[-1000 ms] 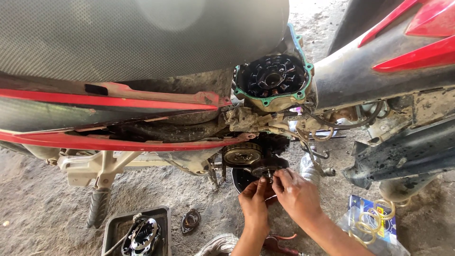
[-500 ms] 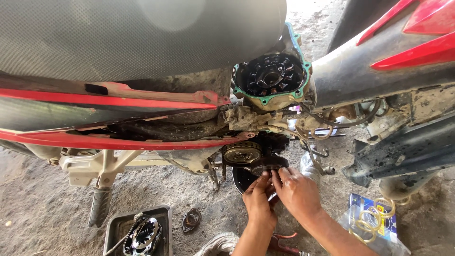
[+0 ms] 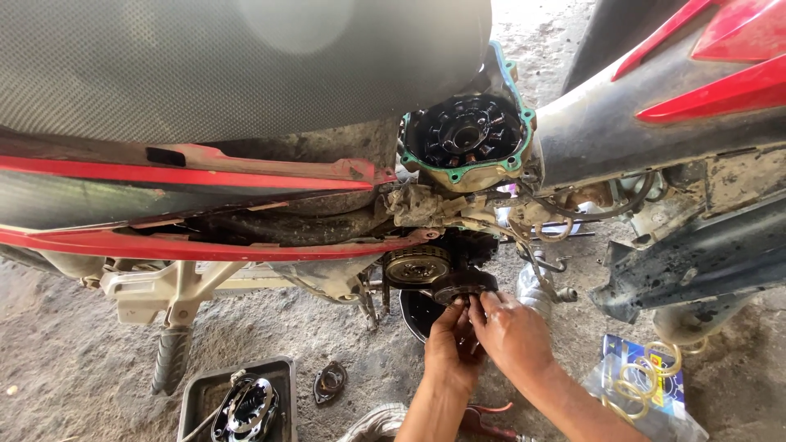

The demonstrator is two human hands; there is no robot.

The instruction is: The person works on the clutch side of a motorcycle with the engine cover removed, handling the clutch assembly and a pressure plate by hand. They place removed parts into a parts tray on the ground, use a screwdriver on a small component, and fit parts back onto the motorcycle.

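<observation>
Blue packet (image 3: 647,385), yellow rings, right of hands (image 3: 491,336) on round part (image 3: 463,286).

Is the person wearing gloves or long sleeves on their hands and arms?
No gloves and no sleeves show. The left hand and the right hand are bare, and both forearms are bare as far as the picture's edge. No watch, ring or bracelet can be seen. The fingers look smudged with dark grime, like the greasy motorcycle parts around them.
</observation>
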